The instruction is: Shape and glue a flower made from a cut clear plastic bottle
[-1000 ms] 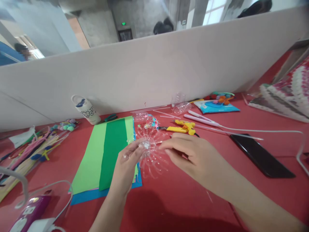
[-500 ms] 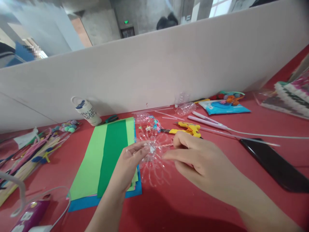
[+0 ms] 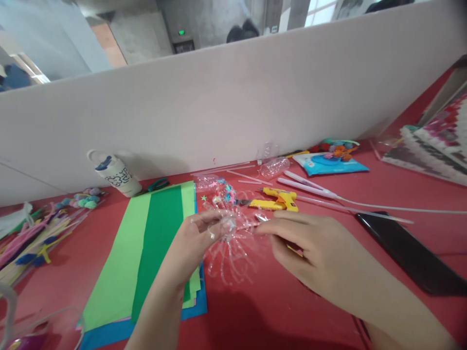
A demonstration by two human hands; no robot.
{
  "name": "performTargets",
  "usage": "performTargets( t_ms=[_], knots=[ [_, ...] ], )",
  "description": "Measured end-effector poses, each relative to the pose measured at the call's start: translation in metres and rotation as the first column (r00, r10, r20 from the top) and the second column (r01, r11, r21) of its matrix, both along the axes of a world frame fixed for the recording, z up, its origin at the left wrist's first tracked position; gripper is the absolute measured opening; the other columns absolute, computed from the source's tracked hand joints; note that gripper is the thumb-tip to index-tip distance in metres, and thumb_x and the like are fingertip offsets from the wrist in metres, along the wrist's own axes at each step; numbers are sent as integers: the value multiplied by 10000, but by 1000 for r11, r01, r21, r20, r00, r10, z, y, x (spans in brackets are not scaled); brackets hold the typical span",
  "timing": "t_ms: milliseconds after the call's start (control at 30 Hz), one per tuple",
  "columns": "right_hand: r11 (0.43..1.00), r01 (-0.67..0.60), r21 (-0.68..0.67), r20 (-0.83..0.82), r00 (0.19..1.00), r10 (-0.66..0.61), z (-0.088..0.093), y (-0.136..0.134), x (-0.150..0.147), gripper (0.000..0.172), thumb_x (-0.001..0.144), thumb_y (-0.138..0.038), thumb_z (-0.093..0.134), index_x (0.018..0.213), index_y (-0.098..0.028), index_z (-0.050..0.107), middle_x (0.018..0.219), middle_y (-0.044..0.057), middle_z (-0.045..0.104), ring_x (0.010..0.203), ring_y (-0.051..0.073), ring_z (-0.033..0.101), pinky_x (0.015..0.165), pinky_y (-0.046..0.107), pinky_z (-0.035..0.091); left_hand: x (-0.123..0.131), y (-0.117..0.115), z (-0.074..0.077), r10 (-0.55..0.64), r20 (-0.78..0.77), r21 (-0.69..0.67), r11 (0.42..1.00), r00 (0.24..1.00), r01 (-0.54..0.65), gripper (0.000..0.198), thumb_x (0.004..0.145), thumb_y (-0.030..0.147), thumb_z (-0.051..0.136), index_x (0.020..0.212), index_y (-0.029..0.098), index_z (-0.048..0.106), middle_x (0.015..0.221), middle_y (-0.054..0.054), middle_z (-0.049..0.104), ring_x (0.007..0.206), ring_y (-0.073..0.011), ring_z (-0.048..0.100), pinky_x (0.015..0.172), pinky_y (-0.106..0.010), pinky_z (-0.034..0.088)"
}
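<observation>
A clear plastic piece (image 3: 233, 260) with many curled strips spreading from a round middle is in front of me, over the red table. My left hand (image 3: 200, 233) is closed on its middle, thumb and fingers pinching it from the left. From the right, my right hand (image 3: 302, 238) reaches the strips with its fingers drawn together. A small silvery glint shows by its fingertips and a bit of yellow under its fingers; what it holds is unclear. Just beyond are a yellow glue gun (image 3: 284, 196), a yellow utility knife (image 3: 268, 204) and small coloured stars (image 3: 228, 189).
Green and blue sheets (image 3: 164, 233) lie at my left, with a white cup (image 3: 118, 177) behind. Pipe cleaners (image 3: 29, 243) are far left. At right are a black phone (image 3: 404, 248), a pale pink straightener (image 3: 308, 187) and blue wipes (image 3: 332, 164). A white partition (image 3: 219, 112) stands behind.
The view has shifted slightly right. My right hand's fingers have drawn closer together near the strips, and a silvery glint now shows there. My left hand keeps its hold.
</observation>
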State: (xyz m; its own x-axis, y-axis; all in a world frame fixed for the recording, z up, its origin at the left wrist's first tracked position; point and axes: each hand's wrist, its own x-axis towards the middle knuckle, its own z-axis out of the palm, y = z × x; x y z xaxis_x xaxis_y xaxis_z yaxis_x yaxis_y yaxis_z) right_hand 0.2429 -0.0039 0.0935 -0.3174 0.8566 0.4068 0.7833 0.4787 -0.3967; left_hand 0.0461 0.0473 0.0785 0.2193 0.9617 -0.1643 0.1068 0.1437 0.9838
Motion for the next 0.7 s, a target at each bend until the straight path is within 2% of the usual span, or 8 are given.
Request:
performTargets(
  t_ms=[100, 233, 300, 433, 500, 600, 700],
  knots=[
    [999, -5, -40, 16, 1000, 6, -3, 3, -3, 282, 817, -100, 452, 938, -236, 669, 838, 17, 699, 696, 145, 633, 628, 252, 460, -1, 2, -2, -9, -30, 3, 1000, 1000, 9, 282, 688, 341, 703, 934, 208, 737, 883, -68, 731, 817, -202, 641, 753, -298, 491],
    [994, -29, -103, -41, 999, 25, -5, 6, -6, 389, 819, -85, 440, 1124, -276, 587, 857, -11, 700, 679, 118, 631, 587, 216, 436, -1, 2, -3, -18, -24, -14, 1000, 1000, 18, 289, 676, 360, 708, 914, 200, 742, 882, -77, 731, 802, -213, 645, 750, -317, 494],
    [991, -15, -134, -75, 997, 5, -5, 7, -6, 410, 823, -95, 438, 1175, -279, 540, 762, -32, 680, 593, 103, 599, 530, 198, 399, -2, 3, -3, -26, -4, -40, 999, 1000, 26, 300, 667, 372, 714, 906, 193, 741, 893, -83, 730, 810, -216, 646, 746, -316, 492],
    [976, 62, -208, -102, 991, -85, -3, 8, -6, 178, 840, -150, 458, 964, -245, 542, 527, -86, 528, 421, 83, 454, 428, 186, 294, -4, 3, -6, -57, 73, -78, 995, 996, 62, 312, 683, 359, 707, 942, 187, 732, 874, -86, 732, 777, -204, 657, 722, -302, 489],
    [983, 68, -173, -120, 989, -89, -4, 9, -7, 111, 840, -151, 466, 890, -234, 519, 549, -81, 535, 437, 79, 459, 440, 185, 298, -4, 3, -8, -83, 124, -81, 992, 989, 93, 290, 709, 334, 690, 963, 199, 728, 879, -79, 732, 777, -195, 661, 720, -291, 489],
    [994, 111, -5, -154, 982, -110, -5, 8, -10, 127, 824, -129, 493, 907, -226, 497, 600, -72, 568, 441, 73, 452, 461, 190, 306, -3, 2, -9, -90, 200, -114, 987, 976, 115, 266, 738, 328, 667, 972, 216, 726, 907, -77, 730, 813, -196, 668, 723, -281, 494],
    [979, 168, 118, -176, 974, -145, -6, 5, -12, 123, 817, -119, 510, 872, -220, 466, 575, -83, 539, 411, 65, 404, 460, 193, 301, 1, 0, -9, -51, 249, -136, 987, 967, 87, 256, 742, 325, 665, 970, 224, 725, 938, -78, 727, 834, -202, 672, 698, -270, 503]
  ],
)
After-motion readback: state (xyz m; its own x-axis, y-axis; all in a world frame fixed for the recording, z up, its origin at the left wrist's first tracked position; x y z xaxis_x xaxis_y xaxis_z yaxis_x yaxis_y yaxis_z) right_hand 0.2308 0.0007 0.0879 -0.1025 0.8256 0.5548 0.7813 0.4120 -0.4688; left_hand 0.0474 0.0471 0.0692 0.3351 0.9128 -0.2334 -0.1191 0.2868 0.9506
